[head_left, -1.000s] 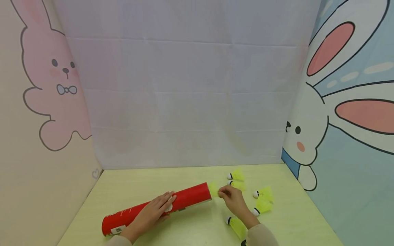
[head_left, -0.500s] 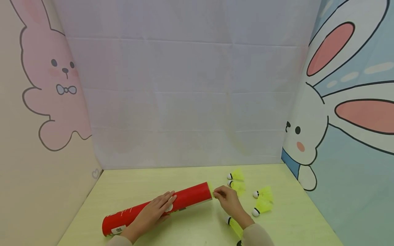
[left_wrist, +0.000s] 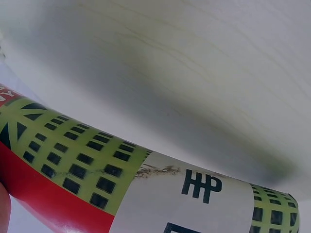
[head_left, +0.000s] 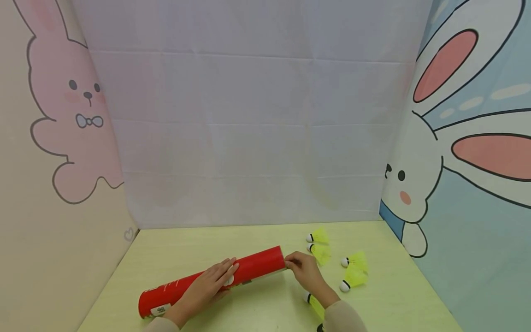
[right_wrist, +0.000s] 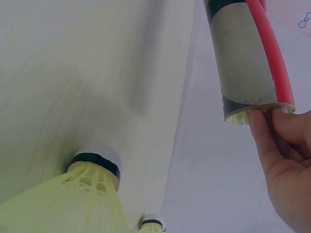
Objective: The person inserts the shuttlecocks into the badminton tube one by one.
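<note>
A long red shuttlecock tube (head_left: pixel 261 263) lies slanted across the table, its right end raised. My left hand (head_left: pixel 205 287) grips it around the middle, fingers over the top. In the left wrist view, the tube's printed side (left_wrist: pixel 87 160) fills the lower part. At the raised mouth, my right hand (head_left: pixel 306 273) pinches a shuttlecock whose yellow skirt (right_wrist: pixel 238 118) shows just inside the rim in the right wrist view. The rest of that shuttlecock is hidden in the tube. Thumb and fingertips of the right hand are right at the rim.
Several yellow shuttlecocks with white heads lie on the pale table (head_left: pixel 398 286), among them one at the back (head_left: pixel 320 236), one at the right (head_left: pixel 355 277) and one beside the right forearm (head_left: pixel 316 305). A white cloth (head_left: pixel 257 138) hangs behind; rabbit-printed panels flank the table.
My right hand has moved left to the tube's mouth, and the shuttlecock in its fingers has slid into the tube. The left hand and tube have hardly moved.
</note>
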A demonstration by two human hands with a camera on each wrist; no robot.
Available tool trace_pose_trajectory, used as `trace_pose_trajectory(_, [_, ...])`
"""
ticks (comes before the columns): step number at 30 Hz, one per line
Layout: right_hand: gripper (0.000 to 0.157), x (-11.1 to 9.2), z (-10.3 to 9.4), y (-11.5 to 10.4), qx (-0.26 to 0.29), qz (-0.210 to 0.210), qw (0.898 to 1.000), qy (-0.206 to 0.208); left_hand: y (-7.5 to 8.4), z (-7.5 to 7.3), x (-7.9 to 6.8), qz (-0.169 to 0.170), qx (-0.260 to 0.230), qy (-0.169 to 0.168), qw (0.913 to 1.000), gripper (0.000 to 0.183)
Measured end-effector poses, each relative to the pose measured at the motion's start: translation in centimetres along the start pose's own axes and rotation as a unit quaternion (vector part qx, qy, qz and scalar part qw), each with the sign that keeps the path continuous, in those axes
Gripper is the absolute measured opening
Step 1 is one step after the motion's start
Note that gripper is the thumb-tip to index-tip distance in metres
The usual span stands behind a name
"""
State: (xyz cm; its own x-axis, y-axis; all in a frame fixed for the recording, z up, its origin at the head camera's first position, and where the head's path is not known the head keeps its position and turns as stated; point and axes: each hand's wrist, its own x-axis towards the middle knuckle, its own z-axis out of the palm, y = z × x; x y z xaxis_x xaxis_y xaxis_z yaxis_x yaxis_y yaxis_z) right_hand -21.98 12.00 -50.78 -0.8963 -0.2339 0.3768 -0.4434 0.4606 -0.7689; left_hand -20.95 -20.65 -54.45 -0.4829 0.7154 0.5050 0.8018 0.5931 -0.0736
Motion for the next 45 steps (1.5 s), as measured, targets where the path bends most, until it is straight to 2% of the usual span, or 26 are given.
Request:
trace_pose_trajectory(11, [0.009,0.2,-0.5,0.2,0.003,0.001,0.999,-0.037,0.1,0.1,0.0,0.002,-0.006,0.001,1.0,0.094])
trace_pose_trajectory(17, [0.005,0.1,-1.3,0.6,-0.018,0.015,0.999,-0.032,0.0,-0.1,-0.3,-0.014,0.004,-0.013,0.9998,0.093])
trace_pose_trajectory(21, [0.004,0.2,-2.3,1.2,-0.032,0.034,0.999,-0.009,-0.1,-0.3,-0.5,-0.014,0.004,-0.012,0.9998,0.093])
trace_pose_trajectory(27, [0.008,0.6,-4.4,2.8,-0.052,0.079,0.995,0.028,-0.2,-0.3,-0.6,0.001,0.004,0.008,1.0,0.089])
trace_pose_trajectory(35, [0.014,0.6,-7.2,5.2,-0.085,0.131,0.987,0.045,-0.2,-0.3,-0.6,0.003,0.001,0.016,0.9999,0.087])
trace_pose_trajectory(39, [0.014,0.4,-7.8,6.3,-0.087,0.158,0.983,0.044,-0.1,-0.4,-0.6,0.002,0.003,0.013,0.9999,0.087])
trace_pose_trajectory(45, [0.013,0.0,-7.4,7.7,-0.09,0.187,0.978,0.034,0.0,-0.6,-0.5,0.001,0.011,0.009,0.9999,0.084])
